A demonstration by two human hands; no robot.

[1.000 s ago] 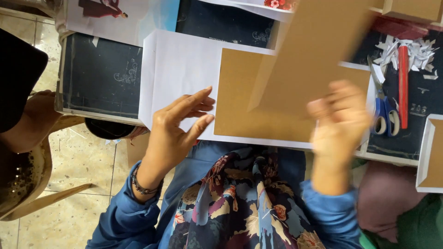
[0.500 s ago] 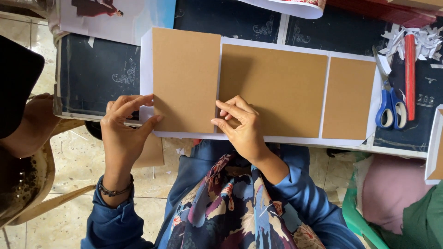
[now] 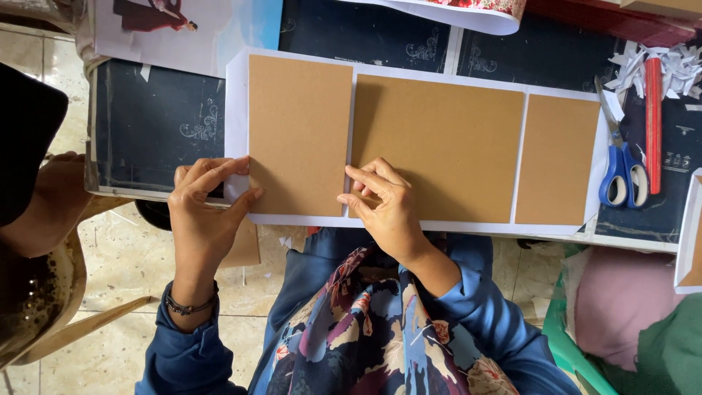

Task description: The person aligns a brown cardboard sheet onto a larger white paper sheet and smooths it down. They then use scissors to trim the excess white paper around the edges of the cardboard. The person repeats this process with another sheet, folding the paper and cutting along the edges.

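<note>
Three brown cardboard panels lie side by side on a white sheet [image 3: 236,95]: a left panel [image 3: 300,132], a wide middle panel [image 3: 439,139] and a narrow right panel [image 3: 557,157]. My left hand [image 3: 205,208] rests its fingertips on the lower left corner of the left panel and the white sheet's edge. My right hand [image 3: 384,205] pinches at the near end of the gap between the left and middle panels, fingertips on both edges. Neither hand lifts anything.
Blue-handled scissors [image 3: 621,164] and a red stick-like tool [image 3: 653,124] lie at the right among white paper scraps [image 3: 680,66]. Dark printed sheets [image 3: 150,128] cover the table. A printed picture [image 3: 183,25] lies far left. Another person's dark form [image 3: 29,219] sits at left.
A second ago my right hand held a cardboard piece up over the sheet; it now lies flat as the left panel. Both hands have settled onto its lower edge.
</note>
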